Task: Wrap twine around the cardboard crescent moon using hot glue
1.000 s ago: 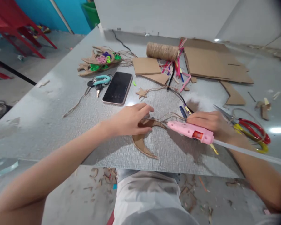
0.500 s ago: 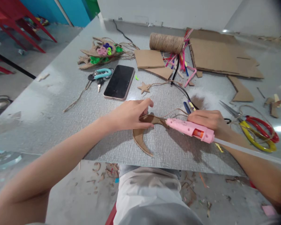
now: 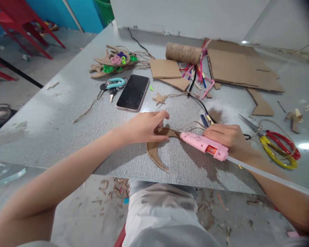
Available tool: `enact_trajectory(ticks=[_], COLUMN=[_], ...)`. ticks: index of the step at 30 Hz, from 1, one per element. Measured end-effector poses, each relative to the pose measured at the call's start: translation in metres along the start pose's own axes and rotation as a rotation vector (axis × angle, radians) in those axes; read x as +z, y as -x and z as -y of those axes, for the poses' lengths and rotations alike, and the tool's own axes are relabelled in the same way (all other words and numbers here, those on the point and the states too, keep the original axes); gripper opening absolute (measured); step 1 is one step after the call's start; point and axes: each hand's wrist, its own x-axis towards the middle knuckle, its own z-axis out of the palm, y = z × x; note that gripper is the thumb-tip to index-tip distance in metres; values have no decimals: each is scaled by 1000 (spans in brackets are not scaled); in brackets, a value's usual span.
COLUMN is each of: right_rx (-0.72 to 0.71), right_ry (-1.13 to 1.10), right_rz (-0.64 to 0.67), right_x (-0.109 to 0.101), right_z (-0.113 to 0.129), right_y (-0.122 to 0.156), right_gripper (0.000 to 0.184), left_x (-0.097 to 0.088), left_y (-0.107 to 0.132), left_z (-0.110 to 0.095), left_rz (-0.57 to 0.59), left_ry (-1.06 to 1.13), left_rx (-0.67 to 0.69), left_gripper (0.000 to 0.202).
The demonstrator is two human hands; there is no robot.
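Observation:
A brown cardboard crescent lies near the front of the table, twine along its upper edge. My left hand grips its upper left part between thumb and fingers. My right hand is wrapped around a pink glue gun, whose handle is hidden behind the fingers. The gun's nozzle points left, at the crescent's upper right tip, and a long whitish glue stick sticks out of its back. Just beyond the crescent, a cardboard star rests on the table, tied to twine.
A phone and keys lie to the left, near twine-wrapped crescents with coloured flowers. At the back are a twine roll and cardboard sheets. Scissors lie at right, beyond the gun's black cord.
The glue gun and my right hand have shifted slightly left along the crescent's tip. My left hand keeps its grip. The whole view has tilted a little.

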Motion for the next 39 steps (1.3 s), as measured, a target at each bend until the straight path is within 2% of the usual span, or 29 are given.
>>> enact_trajectory(ticks=[13, 23, 39], right_rx=[14, 38, 33], right_ry=[68, 84, 98], right_rz=[-6, 32, 18], right_x=[-1, -2, -4], right_z=[2, 2, 6], right_y=[-1, -1, -3], right_gripper=[25, 29, 29], left_x=[0, 1, 2], left_y=[0, 0, 1], left_z=[0, 2, 2], left_rz=[6, 1, -2], left_ry=[14, 20, -37], left_rx=[7, 14, 6], left_gripper=[46, 48, 51])
